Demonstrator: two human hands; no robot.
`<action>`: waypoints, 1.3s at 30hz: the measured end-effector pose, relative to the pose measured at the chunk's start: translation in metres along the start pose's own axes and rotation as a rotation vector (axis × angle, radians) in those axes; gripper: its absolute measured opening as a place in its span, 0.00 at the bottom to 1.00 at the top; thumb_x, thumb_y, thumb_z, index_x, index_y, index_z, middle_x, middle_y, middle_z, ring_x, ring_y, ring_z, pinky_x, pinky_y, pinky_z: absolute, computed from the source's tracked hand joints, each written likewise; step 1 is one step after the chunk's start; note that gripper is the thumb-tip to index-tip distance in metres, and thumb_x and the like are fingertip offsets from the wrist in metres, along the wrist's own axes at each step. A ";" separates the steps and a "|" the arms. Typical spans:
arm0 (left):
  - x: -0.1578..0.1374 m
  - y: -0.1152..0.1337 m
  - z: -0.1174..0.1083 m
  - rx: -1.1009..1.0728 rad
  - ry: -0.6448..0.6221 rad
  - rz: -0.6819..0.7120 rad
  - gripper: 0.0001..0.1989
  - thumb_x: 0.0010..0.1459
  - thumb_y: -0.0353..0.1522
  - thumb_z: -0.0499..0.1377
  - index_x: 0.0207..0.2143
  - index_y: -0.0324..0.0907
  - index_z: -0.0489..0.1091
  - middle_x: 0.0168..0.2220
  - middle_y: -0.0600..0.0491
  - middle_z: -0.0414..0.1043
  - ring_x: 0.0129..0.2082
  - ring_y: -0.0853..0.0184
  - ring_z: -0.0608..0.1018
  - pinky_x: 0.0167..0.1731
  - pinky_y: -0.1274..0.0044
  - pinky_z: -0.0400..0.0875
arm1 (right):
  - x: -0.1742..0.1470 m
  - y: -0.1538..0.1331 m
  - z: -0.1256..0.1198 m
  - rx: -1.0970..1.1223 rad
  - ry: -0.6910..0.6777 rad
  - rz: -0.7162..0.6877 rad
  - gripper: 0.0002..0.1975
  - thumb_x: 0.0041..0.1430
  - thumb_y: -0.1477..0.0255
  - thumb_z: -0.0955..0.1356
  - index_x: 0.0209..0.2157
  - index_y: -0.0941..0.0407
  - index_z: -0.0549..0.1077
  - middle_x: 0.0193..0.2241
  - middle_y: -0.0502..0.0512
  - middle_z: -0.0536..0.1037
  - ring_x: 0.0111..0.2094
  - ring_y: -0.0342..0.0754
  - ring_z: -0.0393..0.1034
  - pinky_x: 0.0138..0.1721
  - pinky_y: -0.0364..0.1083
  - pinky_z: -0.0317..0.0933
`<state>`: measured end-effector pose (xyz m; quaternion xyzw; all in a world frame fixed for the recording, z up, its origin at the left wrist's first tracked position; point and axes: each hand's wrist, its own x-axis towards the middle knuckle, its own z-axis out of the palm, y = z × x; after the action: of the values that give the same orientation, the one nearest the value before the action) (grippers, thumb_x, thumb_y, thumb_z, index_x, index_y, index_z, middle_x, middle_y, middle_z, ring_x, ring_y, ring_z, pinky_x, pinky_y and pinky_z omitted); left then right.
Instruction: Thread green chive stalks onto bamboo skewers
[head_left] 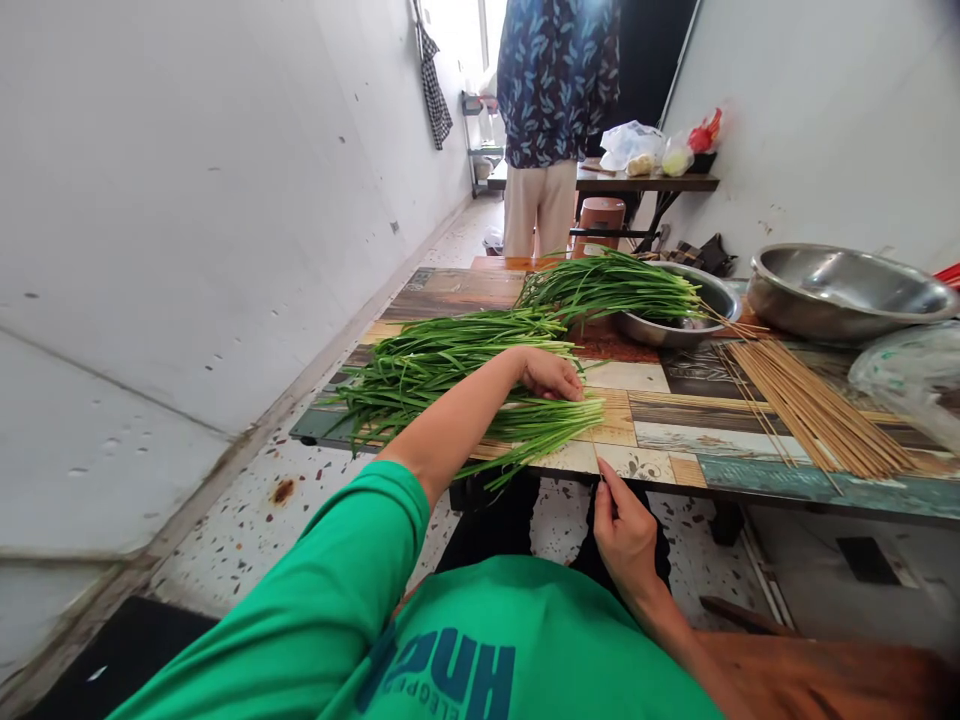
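Observation:
Long green garlic chives lie in a row near the table's front edge, their pale ends to the right. My left hand reaches over them, its fingers pinched together at the pale ends. What exactly sits between those fingertips is partly hidden. Just below the edge, my right hand grips a thin bamboo skewer, which points up toward the pale ends. More chives are piled behind my left forearm. Another bunch of chives, with skewers through its ends, rests across the rim of a metal bowl.
Many loose bamboo skewers are spread on the right of the patterned table. Behind them stand a large steel basin and a clear plastic bag. A person stands beyond, by another table holding bags.

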<state>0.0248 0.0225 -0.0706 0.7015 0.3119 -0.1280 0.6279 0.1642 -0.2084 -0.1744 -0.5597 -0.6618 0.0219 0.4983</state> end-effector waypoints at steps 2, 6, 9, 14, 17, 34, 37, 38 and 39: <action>0.001 -0.005 -0.003 0.006 0.176 0.051 0.12 0.48 0.37 0.64 0.20 0.38 0.69 0.13 0.59 0.59 0.12 0.77 0.56 0.14 0.82 0.46 | -0.001 0.000 0.000 0.011 -0.019 0.032 0.18 0.63 0.75 0.62 0.51 0.61 0.75 0.45 0.62 0.80 0.43 0.51 0.77 0.44 0.45 0.72; -0.001 -0.001 -0.011 0.123 0.864 0.187 0.13 0.55 0.36 0.59 0.23 0.36 0.72 0.19 0.56 0.70 0.14 0.77 0.63 0.17 0.81 0.56 | 0.000 0.000 -0.002 0.043 -0.085 0.138 0.18 0.63 0.73 0.62 0.51 0.60 0.75 0.45 0.62 0.80 0.40 0.51 0.78 0.43 0.46 0.73; -0.019 0.012 -0.018 0.287 1.314 0.302 0.14 0.59 0.37 0.56 0.27 0.37 0.74 0.23 0.55 0.73 0.20 0.74 0.71 0.25 0.79 0.63 | 0.003 0.002 -0.002 0.065 -0.114 0.201 0.18 0.63 0.72 0.61 0.50 0.61 0.76 0.43 0.62 0.80 0.37 0.51 0.79 0.38 0.46 0.74; -0.092 0.044 -0.028 0.523 1.913 0.496 0.13 0.64 0.39 0.54 0.35 0.41 0.73 0.30 0.54 0.74 0.33 0.71 0.73 0.37 0.78 0.65 | 0.009 0.003 -0.004 0.066 -0.146 0.252 0.18 0.62 0.71 0.62 0.49 0.61 0.76 0.41 0.62 0.81 0.35 0.51 0.79 0.37 0.47 0.73; -0.149 0.067 -0.042 0.565 2.271 0.677 0.18 0.64 0.44 0.52 0.33 0.40 0.70 0.26 0.56 0.69 0.29 0.73 0.69 0.37 0.77 0.65 | 0.011 0.003 -0.005 0.064 -0.153 0.246 0.18 0.62 0.71 0.62 0.49 0.61 0.76 0.40 0.62 0.81 0.35 0.51 0.79 0.39 0.47 0.73; -0.027 -0.018 0.053 1.114 0.903 0.021 0.13 0.64 0.33 0.51 0.37 0.40 0.75 0.39 0.45 0.72 0.37 0.63 0.75 0.36 0.76 0.66 | 0.006 0.002 -0.008 0.071 -0.112 0.225 0.17 0.61 0.71 0.62 0.47 0.58 0.77 0.42 0.60 0.81 0.38 0.51 0.79 0.41 0.46 0.73; -0.017 -0.030 0.052 1.005 0.940 0.004 0.14 0.64 0.35 0.51 0.41 0.42 0.76 0.45 0.47 0.71 0.41 0.64 0.75 0.40 0.77 0.67 | 0.007 0.002 -0.008 0.069 -0.122 0.232 0.18 0.61 0.71 0.62 0.47 0.59 0.77 0.41 0.60 0.81 0.37 0.51 0.79 0.40 0.46 0.73; -0.017 -0.030 0.051 0.966 0.961 0.015 0.14 0.64 0.35 0.51 0.42 0.43 0.76 0.46 0.47 0.71 0.42 0.65 0.75 0.41 0.77 0.67 | 0.007 0.002 -0.008 0.070 -0.126 0.235 0.18 0.61 0.71 0.62 0.47 0.59 0.77 0.41 0.60 0.81 0.37 0.51 0.79 0.40 0.46 0.73; -0.017 -0.029 0.052 0.926 0.981 0.033 0.14 0.64 0.34 0.51 0.44 0.43 0.75 0.46 0.48 0.72 0.43 0.65 0.75 0.42 0.77 0.67 | 0.007 0.002 -0.008 0.073 -0.129 0.237 0.18 0.61 0.71 0.61 0.48 0.59 0.77 0.41 0.60 0.81 0.38 0.51 0.79 0.40 0.46 0.73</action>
<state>0.0054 -0.0318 -0.0934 0.8798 0.4633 0.0944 0.0500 0.1720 -0.2067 -0.1669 -0.6129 -0.6206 0.1406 0.4684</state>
